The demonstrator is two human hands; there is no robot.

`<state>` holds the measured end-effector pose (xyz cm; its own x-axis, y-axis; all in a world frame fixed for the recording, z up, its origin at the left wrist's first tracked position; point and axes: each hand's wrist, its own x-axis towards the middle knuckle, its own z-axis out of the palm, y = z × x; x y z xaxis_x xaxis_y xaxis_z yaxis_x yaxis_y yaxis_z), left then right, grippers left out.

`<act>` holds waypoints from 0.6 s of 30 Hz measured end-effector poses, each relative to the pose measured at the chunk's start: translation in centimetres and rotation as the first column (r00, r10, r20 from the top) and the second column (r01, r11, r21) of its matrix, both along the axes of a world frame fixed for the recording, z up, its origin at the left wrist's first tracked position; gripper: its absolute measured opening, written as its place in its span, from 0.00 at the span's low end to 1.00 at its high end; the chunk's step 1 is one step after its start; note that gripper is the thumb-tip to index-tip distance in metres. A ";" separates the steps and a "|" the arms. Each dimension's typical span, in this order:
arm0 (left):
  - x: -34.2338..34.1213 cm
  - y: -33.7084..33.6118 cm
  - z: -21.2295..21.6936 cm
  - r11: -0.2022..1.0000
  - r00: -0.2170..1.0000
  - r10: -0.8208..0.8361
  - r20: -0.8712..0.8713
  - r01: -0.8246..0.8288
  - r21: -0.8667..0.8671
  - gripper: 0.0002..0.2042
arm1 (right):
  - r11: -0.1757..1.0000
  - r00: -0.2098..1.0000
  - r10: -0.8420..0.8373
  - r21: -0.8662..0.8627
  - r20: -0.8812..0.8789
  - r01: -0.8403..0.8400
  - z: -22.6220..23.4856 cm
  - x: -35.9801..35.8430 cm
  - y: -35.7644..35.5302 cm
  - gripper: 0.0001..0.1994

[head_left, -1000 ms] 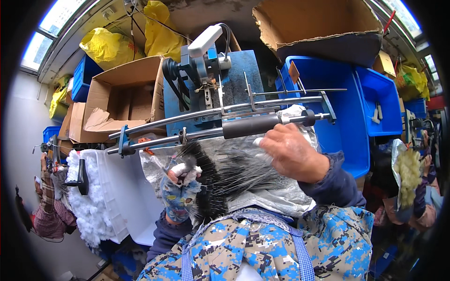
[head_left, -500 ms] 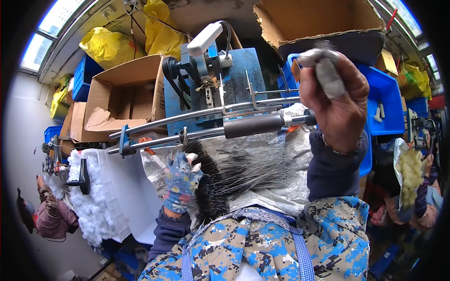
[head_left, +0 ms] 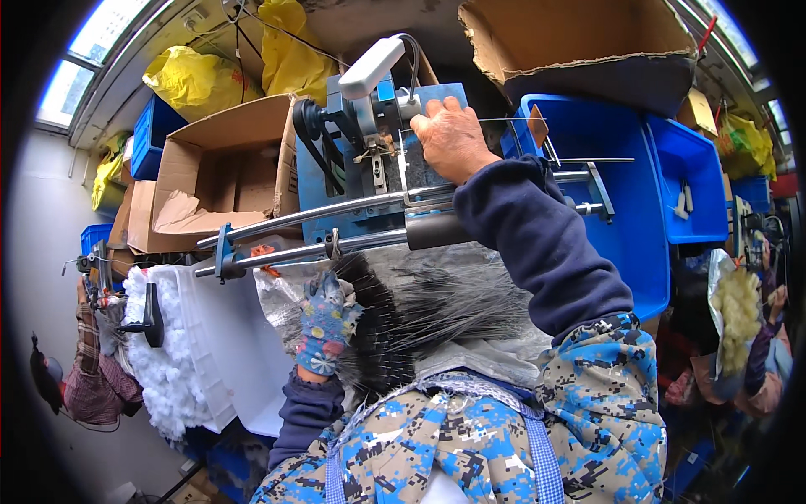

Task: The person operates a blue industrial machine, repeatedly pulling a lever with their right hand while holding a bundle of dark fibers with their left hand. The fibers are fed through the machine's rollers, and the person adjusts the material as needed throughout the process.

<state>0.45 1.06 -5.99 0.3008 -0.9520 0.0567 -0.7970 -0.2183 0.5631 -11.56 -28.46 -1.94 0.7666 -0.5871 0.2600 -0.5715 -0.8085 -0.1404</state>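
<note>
My left hand (head_left: 326,329), in a blue flowered glove with bare-looking whitish fingertips, has its fingers drawn together at the left edge of the pile. Whatever lies in its grasp is hidden. Beside it, a heap of thin wires with black bristled ends (head_left: 369,336) lies across my lap on a silvery sheet (head_left: 478,262). My right hand (head_left: 453,141) is up at the blue machine (head_left: 323,189), right of its head, fingers curled downward and closed. What they grip cannot be made out. My right sleeve covers part of the steel rails (head_left: 294,220) and grey roller (head_left: 432,231).
An open cardboard box (head_left: 222,181) stands left of the machine, a larger one (head_left: 579,42) at the far right. Blue bins (head_left: 625,277) sit at right. White fluff and a black hairdryer-shaped tool (head_left: 151,317) lie at left. Other people work at both sides.
My right hand has moved left and away from me, from in front of the right bin to the machine, its forearm now crossing the rails. My left hand has barely shifted.
</note>
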 end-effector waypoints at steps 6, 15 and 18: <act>-1.2 -1.1 1.5 0.995 0.996 -0.090 0.020 0.091 -0.050 0.12 | 0.999 0.999 0.024 -0.037 0.037 -0.023 -0.3 -0.3 -0.1 0.06; -1.0 -0.4 1.7 0.999 0.999 -0.050 -0.016 0.050 -0.013 0.13 | 0.999 0.999 0.027 -0.028 0.018 -0.026 -0.3 0.0 -0.2 0.07; -1.0 -0.6 1.7 0.996 0.996 -0.083 0.038 0.084 -0.034 0.12 | 1.000 1.000 0.021 -0.022 0.012 -0.021 -0.3 0.0 -0.2 0.07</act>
